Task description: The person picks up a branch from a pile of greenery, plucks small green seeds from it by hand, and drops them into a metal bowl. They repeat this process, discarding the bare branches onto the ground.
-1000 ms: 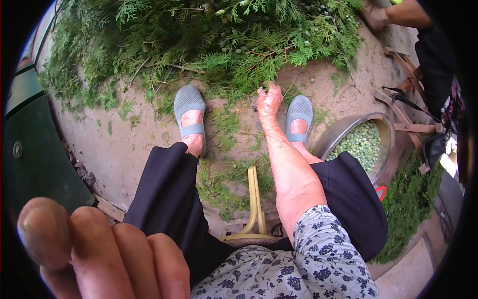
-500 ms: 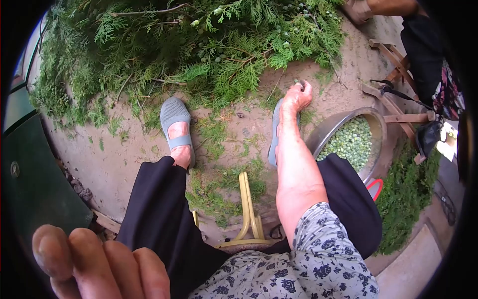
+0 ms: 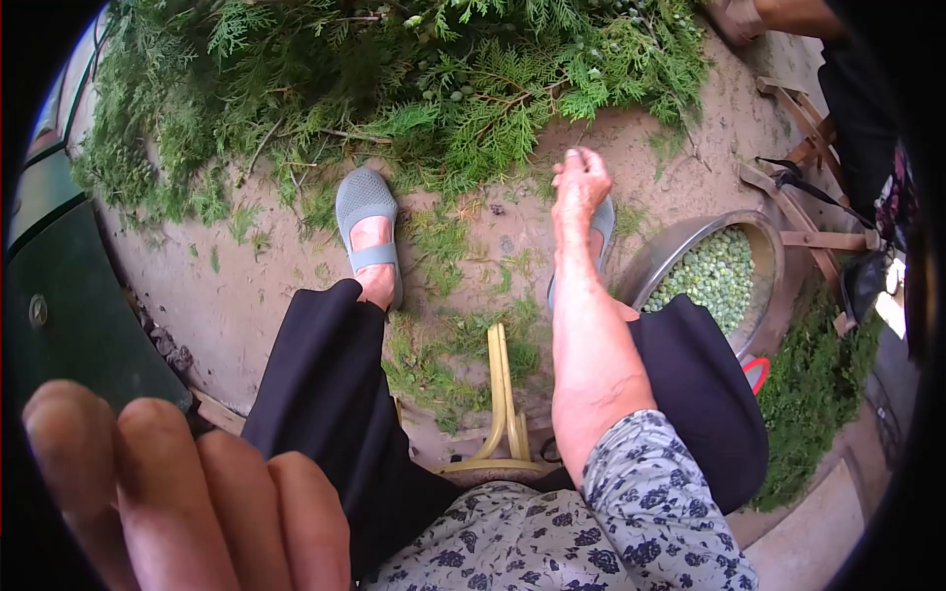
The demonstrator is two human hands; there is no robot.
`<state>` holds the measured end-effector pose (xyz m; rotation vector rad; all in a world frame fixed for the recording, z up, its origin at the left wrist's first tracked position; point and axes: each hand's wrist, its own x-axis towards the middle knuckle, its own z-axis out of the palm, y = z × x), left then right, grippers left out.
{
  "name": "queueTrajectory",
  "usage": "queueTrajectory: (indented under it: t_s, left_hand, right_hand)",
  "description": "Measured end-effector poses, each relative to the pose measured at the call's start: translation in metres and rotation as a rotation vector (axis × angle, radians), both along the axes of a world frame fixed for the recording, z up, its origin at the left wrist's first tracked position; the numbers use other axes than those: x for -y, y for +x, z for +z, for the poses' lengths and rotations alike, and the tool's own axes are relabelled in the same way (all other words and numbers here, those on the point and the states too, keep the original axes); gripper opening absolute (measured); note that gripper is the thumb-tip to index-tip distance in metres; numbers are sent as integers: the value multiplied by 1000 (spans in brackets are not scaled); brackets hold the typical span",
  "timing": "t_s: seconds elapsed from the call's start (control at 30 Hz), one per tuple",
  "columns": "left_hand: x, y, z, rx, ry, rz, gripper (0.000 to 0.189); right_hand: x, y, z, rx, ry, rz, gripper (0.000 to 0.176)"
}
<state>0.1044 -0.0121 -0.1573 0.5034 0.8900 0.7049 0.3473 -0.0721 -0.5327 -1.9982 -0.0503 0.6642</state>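
Note:
My left hand (image 3: 197, 492) is very close to the camera at the lower left, its fingers pressed together and bent; anything inside them is hidden. My right hand (image 3: 581, 185) reaches forward over my grey shoe, below the edge of the heap of green conifer branches (image 3: 434, 94). Its fingers are curled together, and whatever they hold is too small to make out. Beside my right knee stands a metal bowl (image 3: 774, 261), tilted in view, holding many small green cones (image 3: 714, 276). Similar cones show among the branches.
A wooden folding stool (image 3: 813, 239) stands right of the bowl, near another person's leg (image 3: 803, 18). More greenery (image 3: 813, 409) lies at the lower right. Yellow chair legs (image 3: 501, 394) are between my knees. A dark green panel (image 3: 84, 305) is at the left.
The view has shifted, so the ground and bowl appear further right. My right hand is slightly nearer the branches, with its fingers turned leftward. My left hand stays raised near the camera.

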Motion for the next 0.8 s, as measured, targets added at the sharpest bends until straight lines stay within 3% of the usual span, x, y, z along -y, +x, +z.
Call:
queueTrajectory:
  t_s: [0.1, 0.2, 0.37, 0.4, 0.47, 0.53, 0.57, 0.6, 0.73, 0.8]
  left_hand:
    - [-1, -1, -2, 41, 0, 9, 44]
    - [3, 7, 2, 15, 25, 143, 40]
    - [8, 16, 7, -14, 83, 377, 35]
    - [0, 6, 3, 64, 107, 162, 38]
    - [0, 11, 1, 100, 113, 203, 39]
    - [-2, 9, -2, 165, 121, 193, 42]
    - [9, 23, -16, 414, 89, 361, 40]
    - [7, 24, -18, 392, 110, 362, 39]
    - [-11, 17, -11, 278, 115, 315, 29]
    - [-19, 11, -14, 208, 94, 306, 26]
  right_hand:
    - [28, -43, -3, -132, -39, 232, 17]
    - [48, -71, -26, 290, -199, 633, 21]
    - [42, -82, -19, 302, -260, 710, 17]
    - [39, -79, -16, 332, -272, 738, 18]
    - [24, -62, -16, 301, -201, 753, 19]
    - [-9, -33, 23, 307, -134, 717, 15]
    - [-25, -14, 39, 272, -145, 725, 14]
    - [-42, 1, 70, 284, -219, 772, 16]
    - [-76, 76, 166, 598, -431, 1367, 27]
    - [-65, 123, 188, 739, -403, 1479, 19]
